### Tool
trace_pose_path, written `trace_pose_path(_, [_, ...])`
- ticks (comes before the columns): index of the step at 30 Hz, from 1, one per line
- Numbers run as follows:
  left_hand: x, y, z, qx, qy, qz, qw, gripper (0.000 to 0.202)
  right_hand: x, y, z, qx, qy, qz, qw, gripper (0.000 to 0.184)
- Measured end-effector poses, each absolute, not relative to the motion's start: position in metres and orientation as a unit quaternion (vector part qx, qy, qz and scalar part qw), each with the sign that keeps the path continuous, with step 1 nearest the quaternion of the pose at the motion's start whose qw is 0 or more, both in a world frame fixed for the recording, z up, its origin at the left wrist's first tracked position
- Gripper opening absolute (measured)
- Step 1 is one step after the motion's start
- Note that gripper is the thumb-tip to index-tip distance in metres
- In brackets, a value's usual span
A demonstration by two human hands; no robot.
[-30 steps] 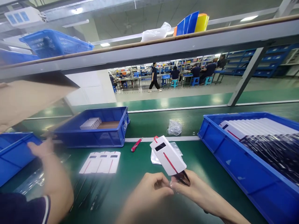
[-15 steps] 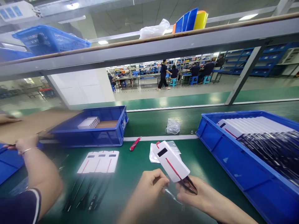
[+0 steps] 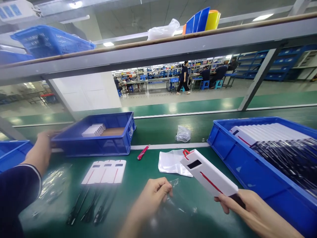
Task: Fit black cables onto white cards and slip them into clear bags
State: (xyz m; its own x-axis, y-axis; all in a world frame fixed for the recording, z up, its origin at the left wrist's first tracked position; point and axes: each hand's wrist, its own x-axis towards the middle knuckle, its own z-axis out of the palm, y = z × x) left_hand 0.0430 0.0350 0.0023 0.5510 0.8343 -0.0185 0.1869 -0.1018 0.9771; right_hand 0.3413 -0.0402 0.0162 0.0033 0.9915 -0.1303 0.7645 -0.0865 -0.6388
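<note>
While the right hand (image 3: 244, 203) holds a white device (image 3: 210, 173) above the worktop (image 3: 136, 175), its fingers are closed around the lower end, where something black shows. The device is tilted, its dark window and red stripe facing upward, and a red loop (image 3: 187, 153) is at its upper end. The left hand (image 3: 157, 191), well apart from the device, has its fingers narrow, and they pinch a clear film (image 3: 177, 202), which is hard to see in full.

Behind the device's upper end, a white bag (image 3: 170, 162) lies flat; a red knife (image 3: 143, 152) is to the left of it. Farther left, three devices (image 3: 104, 172) lie side by side, with black cables (image 3: 85, 210) toward the person. The left tray (image 3: 99, 147) contains white pieces (image 3: 93, 130), and the right tray (image 3: 244, 168) contains a row of devices with cables. At the far left, another person's arm (image 3: 37, 155) reaches beside the left tray; the hand is blurred.
</note>
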Motion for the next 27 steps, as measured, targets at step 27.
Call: trace_pose_path(27, [0.061,0.018,0.013,0.606,0.377,0.270,0.646,0.015,0.262,-0.021,0.025,-0.479,-0.608,0.528,0.348,0.027])
